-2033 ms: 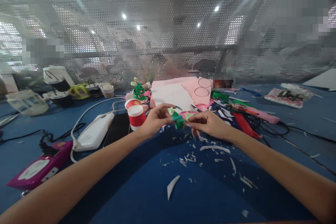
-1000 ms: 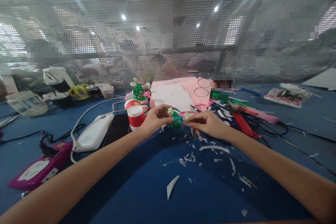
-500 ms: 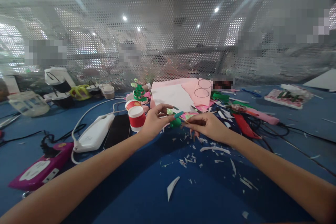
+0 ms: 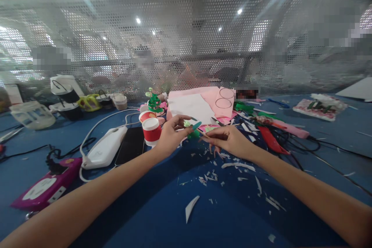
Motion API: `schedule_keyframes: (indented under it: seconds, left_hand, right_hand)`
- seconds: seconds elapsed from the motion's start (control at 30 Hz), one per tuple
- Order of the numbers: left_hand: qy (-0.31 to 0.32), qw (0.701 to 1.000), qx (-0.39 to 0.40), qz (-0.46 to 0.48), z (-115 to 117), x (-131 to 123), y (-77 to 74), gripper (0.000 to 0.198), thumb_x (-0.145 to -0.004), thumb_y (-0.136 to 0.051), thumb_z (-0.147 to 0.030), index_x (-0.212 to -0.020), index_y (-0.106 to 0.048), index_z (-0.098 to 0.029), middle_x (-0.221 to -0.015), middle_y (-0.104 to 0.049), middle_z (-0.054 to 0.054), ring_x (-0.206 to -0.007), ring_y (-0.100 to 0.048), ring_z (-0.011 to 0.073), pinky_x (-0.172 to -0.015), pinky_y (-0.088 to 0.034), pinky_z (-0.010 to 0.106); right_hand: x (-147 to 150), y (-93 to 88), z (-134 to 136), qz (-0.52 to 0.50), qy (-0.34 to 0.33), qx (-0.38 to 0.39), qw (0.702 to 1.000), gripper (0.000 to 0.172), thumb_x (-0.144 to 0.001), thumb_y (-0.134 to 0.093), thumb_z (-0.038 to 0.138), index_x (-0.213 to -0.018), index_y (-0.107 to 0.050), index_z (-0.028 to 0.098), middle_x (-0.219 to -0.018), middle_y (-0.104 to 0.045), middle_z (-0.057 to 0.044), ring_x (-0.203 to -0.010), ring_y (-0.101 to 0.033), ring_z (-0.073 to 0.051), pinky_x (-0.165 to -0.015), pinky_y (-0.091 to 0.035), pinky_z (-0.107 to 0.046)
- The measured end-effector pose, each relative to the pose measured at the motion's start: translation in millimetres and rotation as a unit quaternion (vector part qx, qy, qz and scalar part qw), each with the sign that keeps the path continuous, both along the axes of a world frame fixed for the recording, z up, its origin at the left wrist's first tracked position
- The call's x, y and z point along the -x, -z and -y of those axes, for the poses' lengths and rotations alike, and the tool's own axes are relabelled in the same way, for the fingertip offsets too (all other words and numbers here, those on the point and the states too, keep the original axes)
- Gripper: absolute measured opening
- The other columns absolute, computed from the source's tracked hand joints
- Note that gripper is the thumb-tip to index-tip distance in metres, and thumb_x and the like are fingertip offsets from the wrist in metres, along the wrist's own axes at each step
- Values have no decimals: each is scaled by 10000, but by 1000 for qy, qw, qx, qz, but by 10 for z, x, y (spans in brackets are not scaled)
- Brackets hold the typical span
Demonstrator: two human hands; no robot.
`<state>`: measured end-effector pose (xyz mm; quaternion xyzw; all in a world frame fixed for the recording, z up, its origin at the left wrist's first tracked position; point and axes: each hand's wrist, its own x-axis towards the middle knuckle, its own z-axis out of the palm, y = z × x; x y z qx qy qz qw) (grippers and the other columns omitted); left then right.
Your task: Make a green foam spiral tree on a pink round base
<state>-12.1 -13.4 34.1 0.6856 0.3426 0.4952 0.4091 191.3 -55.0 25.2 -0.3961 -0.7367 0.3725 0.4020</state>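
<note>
My left hand (image 4: 170,135) is closed in a pinch, with a long teal nail showing at the thumb tip. Between its fingers is a small pale green piece (image 4: 186,123), and a darker green curled piece (image 4: 193,135) hangs just below. My right hand (image 4: 231,141) faces it, a short gap away, its fingertips pressed together. A thin light sliver shows at those fingertips, too small to name. Another pale green bit (image 4: 208,128) appears just above them. Behind the hands lie a white sheet (image 4: 190,107) and pink paper (image 4: 223,104) with two drawn circles.
Left of my hands are red-and-white paper cups (image 4: 151,131), a black phone (image 4: 130,145), a white power bank (image 4: 106,147) and a purple power strip (image 4: 48,184). A green paper plant (image 4: 154,102) stands behind. White scraps (image 4: 192,209) litter the blue table; a pink glue gun (image 4: 290,128) lies right.
The teal nail of my left thumb has tilted slightly upward. Both hands otherwise stay nearly in place, still pinched close together.
</note>
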Motion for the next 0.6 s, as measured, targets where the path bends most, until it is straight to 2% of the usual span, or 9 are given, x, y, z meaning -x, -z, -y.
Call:
schedule_keyframes:
  seconds: [0.3,0.6]
  left_hand:
    - [16,1000,22,12,2,-7,3,341,-652,-711,-238,-971,-620,-159,-761,-628,20,-700,-608,124,-629,-479,250]
    - [19,999,35,19,45,-19,-63,364,-626,-728,-232,-959,-609,-146,-716,-608,5,-648,-576,109,-615,-458,247]
  right_hand:
    - [16,11,10,-14,1,6,1000,280,-744,-663,422,-886,-728,190,-618,-645,-12,-442,-554,-102,-468,-501,-265]
    - [19,26,11,-12,8,-8,1000,285,-745,-657,443,-874,-741,204,-591,-648,-13,-432,-547,-105,-459,-495,-269]
